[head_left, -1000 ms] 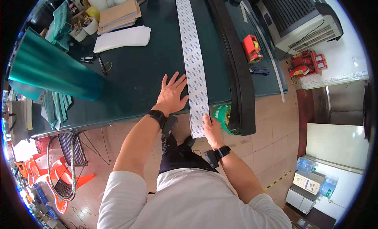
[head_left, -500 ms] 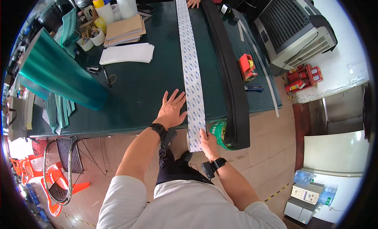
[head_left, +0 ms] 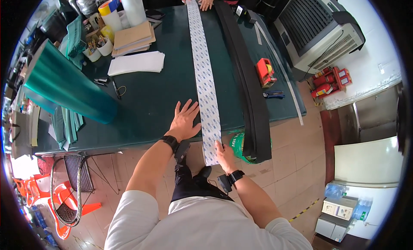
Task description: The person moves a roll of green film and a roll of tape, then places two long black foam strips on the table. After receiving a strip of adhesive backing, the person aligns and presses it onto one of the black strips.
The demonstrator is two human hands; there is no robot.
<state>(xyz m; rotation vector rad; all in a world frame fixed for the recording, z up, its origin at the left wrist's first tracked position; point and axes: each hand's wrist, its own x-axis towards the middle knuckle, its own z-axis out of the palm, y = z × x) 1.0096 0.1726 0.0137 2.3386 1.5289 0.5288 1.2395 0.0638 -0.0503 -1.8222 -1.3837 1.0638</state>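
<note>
A long white strip with a repeating blue printed pattern (head_left: 205,82) runs lengthwise over the dark green table (head_left: 150,95), its near end sticking out past the front edge. My left hand (head_left: 185,122) lies flat on the table with fingers spread, its fingertips close to the strip's left edge. My right hand (head_left: 225,157) grips the strip's right edge near that end, thumb on top; the fingers beneath are hidden. Right of the strip lies a stack of long black strips (head_left: 257,108), also overhanging the edge. Another person's hands (head_left: 208,0) are at the strip's far end.
A big teal roll (head_left: 71,86) stands at the left, near white sheets (head_left: 137,64) and brown envelopes (head_left: 134,38). At right lie a red tape dispenser (head_left: 266,73) and a blue cutter (head_left: 273,94). A green bag (head_left: 237,146) is below the edge.
The other person's second hand has come into view at the strip's far end. The strip's far part has shifted slightly left in view; my hands keep nearly the same places.
</note>
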